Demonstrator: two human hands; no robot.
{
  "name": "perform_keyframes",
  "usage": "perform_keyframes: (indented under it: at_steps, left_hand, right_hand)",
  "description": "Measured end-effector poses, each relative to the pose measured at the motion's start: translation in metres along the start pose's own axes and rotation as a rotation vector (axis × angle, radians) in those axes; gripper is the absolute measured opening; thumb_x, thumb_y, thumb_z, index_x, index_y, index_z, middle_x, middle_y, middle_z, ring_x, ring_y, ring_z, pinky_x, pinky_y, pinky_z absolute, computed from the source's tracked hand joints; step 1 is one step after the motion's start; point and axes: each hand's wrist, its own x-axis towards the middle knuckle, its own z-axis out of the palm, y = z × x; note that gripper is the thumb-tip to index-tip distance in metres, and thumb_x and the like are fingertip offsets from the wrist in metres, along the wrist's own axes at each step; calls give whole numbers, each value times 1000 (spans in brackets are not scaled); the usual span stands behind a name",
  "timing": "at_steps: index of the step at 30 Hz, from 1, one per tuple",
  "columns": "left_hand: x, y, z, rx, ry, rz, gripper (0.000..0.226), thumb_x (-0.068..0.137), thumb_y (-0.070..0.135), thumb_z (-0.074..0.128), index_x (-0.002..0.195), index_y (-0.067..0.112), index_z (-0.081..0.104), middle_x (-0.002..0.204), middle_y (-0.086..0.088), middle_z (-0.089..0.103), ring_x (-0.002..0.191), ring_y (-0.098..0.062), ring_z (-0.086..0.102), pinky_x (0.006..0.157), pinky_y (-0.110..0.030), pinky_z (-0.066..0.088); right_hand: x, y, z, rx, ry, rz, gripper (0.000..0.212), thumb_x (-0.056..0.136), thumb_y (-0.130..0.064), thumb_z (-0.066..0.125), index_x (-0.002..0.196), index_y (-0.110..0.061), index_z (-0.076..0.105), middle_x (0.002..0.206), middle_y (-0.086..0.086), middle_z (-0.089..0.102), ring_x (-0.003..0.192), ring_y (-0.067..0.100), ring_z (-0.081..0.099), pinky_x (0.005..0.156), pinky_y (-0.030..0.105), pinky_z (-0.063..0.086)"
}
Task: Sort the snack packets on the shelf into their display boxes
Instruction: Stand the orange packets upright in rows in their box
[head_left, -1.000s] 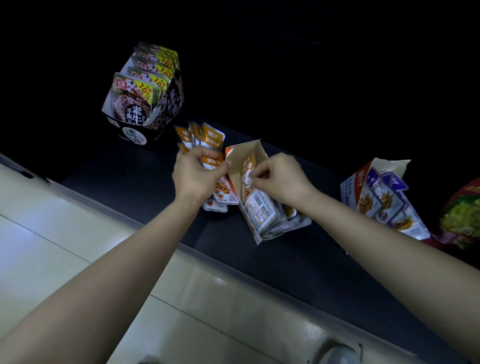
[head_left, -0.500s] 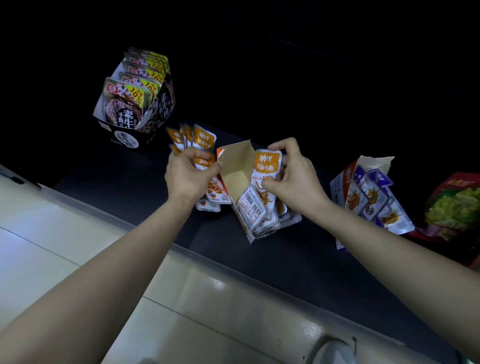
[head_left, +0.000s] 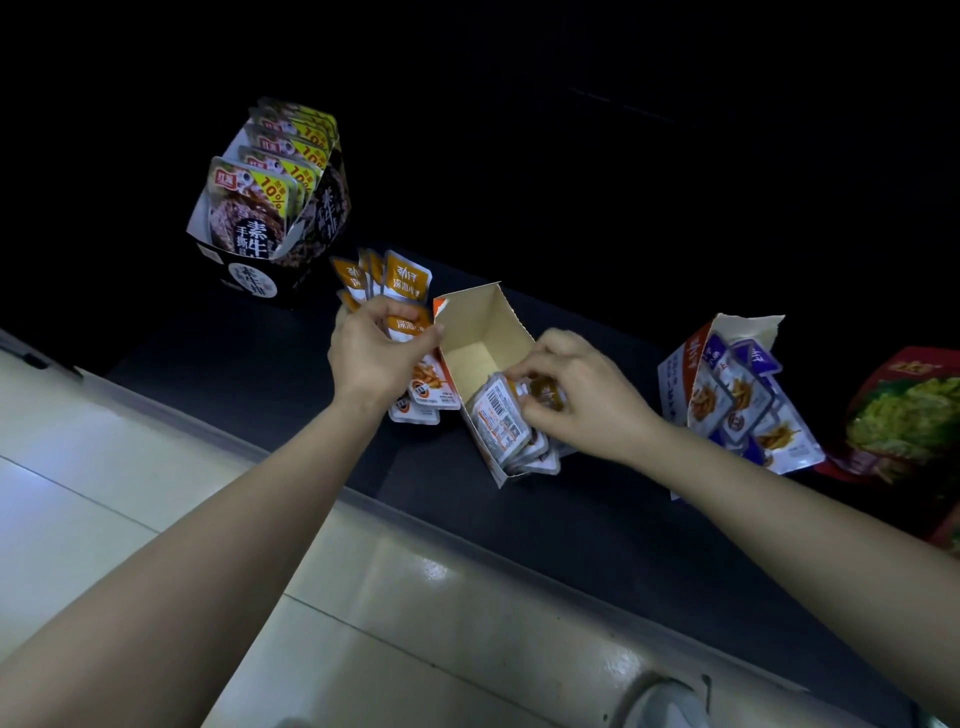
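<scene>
An open cardboard display box (head_left: 485, 332) with an orange outside lies on the dark shelf, its far half bare inside. Several orange-and-white snack packets (head_left: 503, 423) are stacked at its near end. My right hand (head_left: 576, 397) is down in the box, fingers closed on one orange packet among the stack. My left hand (head_left: 376, 353) grips a fan of several orange packets (head_left: 405, 283) just left of the box, touching its left wall.
A black display box (head_left: 260, 283) filled with yellow-topped packets stands at the back left. A torn white box of purple packets (head_left: 737, 395) lies to the right, with a red and green bag (head_left: 904, 421) beyond it. The shelf's front edge (head_left: 291, 457) meets pale floor tiles.
My right hand held an orange packet upright above the box, then lowered it into the stack at the near end. My left hand kept its fan of packets beside the box.
</scene>
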Motion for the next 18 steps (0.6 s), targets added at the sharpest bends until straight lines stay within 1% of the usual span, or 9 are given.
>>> perform_keyframes:
  at_steps: [3, 5, 7, 9, 11, 12, 14, 16, 18]
  left_hand:
    - [1, 0, 0, -8, -6, 9, 28, 72, 39, 84, 95, 27, 72, 115, 1, 52, 98, -12, 55, 84, -26, 47]
    - [1, -1, -1, -48, -20, 23, 25, 71, 39, 85, 91, 31, 72, 116, 0, 53, 99, -12, 57, 86, -30, 50]
    - [2, -3, -3, -109, -51, 44, 22, 73, 33, 85, 88, 36, 70, 118, 0, 54, 105, -14, 60, 90, -36, 54]
    - [1, -3, -6, -161, -91, 62, 23, 76, 24, 83, 86, 40, 69, 120, -2, 55, 106, -16, 62, 89, -40, 56]
    - [2, -4, -12, -218, -107, 61, 22, 75, 26, 83, 88, 38, 71, 121, -6, 59, 104, -18, 66, 85, -42, 59]
    - [2, -4, -16, -260, -114, 58, 21, 75, 25, 83, 91, 34, 72, 120, -8, 62, 103, -18, 68, 83, -42, 59]
    - [0, -1, -28, -378, -134, 43, 21, 79, 13, 81, 96, 20, 71, 118, -11, 66, 100, -19, 70, 80, -39, 59]
    - [-6, 6, -38, -488, -146, 52, 21, 81, 2, 76, 99, 9, 69, 117, -8, 68, 100, -16, 70, 75, -32, 58]
    - [-12, 15, -46, -546, -157, 95, 21, 83, 1, 75, 102, 6, 67, 119, -6, 66, 104, -16, 69, 73, -30, 58]
  right_hand:
    - [0, 1, 3, 57, -8, 3, 30, 81, -39, 55, 99, -20, 68, 110, -5, 55, 109, 11, 49, 98, 32, 35]
    - [3, 6, 2, 78, 25, 12, 27, 82, -43, 53, 93, -25, 69, 123, -5, 54, 120, 11, 45, 102, 34, 28]
    - [9, 11, -1, 170, -3, 90, 11, 86, -36, 59, 86, -31, 69, 134, -8, 48, 130, 12, 39, 105, 35, 30]
    - [14, 14, -3, 311, -100, 174, 5, 89, -26, 65, 88, -30, 68, 137, -10, 42, 133, 10, 37, 105, 32, 35]
    - [16, 15, -4, 370, -145, 207, 5, 90, -24, 66, 94, -25, 69, 138, -9, 41, 132, 3, 35, 103, 25, 36]
    - [18, 16, -4, 388, -133, 219, 7, 91, -24, 66, 97, -23, 69, 137, -9, 40, 132, 1, 35, 101, 22, 37]
    - [24, 19, -8, 423, -44, 244, 10, 92, -22, 64, 101, -21, 69, 133, -6, 43, 129, 1, 39, 102, 23, 40]
    - [29, 19, -16, 421, 69, 224, 10, 93, -19, 62, 102, -21, 68, 124, -4, 49, 117, -3, 47, 101, 18, 39]
    - [34, 13, -26, 433, 135, 163, 11, 96, -18, 59, 103, -22, 66, 113, -4, 58, 101, -8, 53, 90, 10, 41]
